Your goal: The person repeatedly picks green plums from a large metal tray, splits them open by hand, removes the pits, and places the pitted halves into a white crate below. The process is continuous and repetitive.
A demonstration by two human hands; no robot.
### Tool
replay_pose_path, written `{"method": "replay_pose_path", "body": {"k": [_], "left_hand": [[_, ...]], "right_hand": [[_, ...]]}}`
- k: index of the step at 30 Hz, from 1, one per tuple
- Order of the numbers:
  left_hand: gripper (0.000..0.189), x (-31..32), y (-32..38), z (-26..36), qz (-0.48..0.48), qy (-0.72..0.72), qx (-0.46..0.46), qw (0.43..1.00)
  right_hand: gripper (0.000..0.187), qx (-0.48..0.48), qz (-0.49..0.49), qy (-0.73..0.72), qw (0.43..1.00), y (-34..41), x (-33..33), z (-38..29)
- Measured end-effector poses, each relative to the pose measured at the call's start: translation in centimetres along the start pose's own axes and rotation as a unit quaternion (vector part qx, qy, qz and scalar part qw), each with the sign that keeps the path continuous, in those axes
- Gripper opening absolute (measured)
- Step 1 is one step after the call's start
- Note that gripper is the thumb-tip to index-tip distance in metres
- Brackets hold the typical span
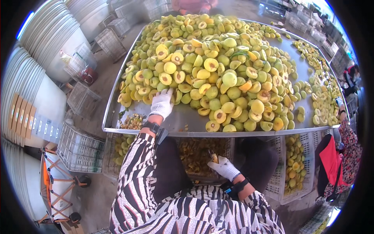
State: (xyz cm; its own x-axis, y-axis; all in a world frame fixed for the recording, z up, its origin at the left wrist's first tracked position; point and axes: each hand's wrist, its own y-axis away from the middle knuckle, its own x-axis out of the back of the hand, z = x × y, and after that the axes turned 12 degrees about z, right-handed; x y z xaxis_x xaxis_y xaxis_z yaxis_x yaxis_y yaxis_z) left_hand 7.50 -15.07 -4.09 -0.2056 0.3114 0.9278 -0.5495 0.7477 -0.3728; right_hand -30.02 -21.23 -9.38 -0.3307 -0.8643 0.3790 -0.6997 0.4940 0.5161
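Observation:
A large heap of halved yellow-green stone fruit [204, 73], likely peaches, fills a metal-topped table [187, 124] before me. Many cut faces show brown pits or hollows. My left hand [162, 103], in a white glove, reaches into the heap's front left edge; its fingertips are among the halves, and whether they grip one is hidden. Low over my lap, my right hand [224, 168], also gloved, is closed around a small hand tool [214, 157] with a yellowish handle and a dark metal tip. Beneath the tool sits a crate of brown scraps [198, 152].
Small pits or scraps [131, 121] lie in the table's front left corner. Fruit-filled plastic crates [277, 163] flank my knees. At right, a co-worker's gloved hand [339, 101] touches more fruit halves [324, 99]. Another person [194, 5] sits across the table. Crates [80, 146] stand at left.

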Motion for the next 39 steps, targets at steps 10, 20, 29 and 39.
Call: {"method": "replay_pose_path", "body": {"k": [10, 20, 29, 39], "left_hand": [[0.035, 2.5, 6.7, 2.0, 0.001, 0.765, 0.477, 0.432], [0.041, 7.5, 15.7, 12.2, -0.145, 0.875, 0.415, 0.202], [0.041, 7.2, 17.4, 15.3, -0.151, 0.869, 0.365, 0.296], [0.026, 7.5, 17.8, 17.9, -0.032, 0.841, 0.353, 0.408]], "right_hand": [[0.041, 0.090, 0.110, 0.099, 0.985, 0.3, -1.0, 0.5], [0.036, 0.145, 0.201, 0.129, 0.960, 7.8, 0.4, -7.8], [0.033, 0.168, 0.231, 0.153, 0.946, 8.2, -0.3, -7.0], [0.032, 0.112, 0.181, 0.026, 0.977, 7.0, -1.8, -5.6]]}}
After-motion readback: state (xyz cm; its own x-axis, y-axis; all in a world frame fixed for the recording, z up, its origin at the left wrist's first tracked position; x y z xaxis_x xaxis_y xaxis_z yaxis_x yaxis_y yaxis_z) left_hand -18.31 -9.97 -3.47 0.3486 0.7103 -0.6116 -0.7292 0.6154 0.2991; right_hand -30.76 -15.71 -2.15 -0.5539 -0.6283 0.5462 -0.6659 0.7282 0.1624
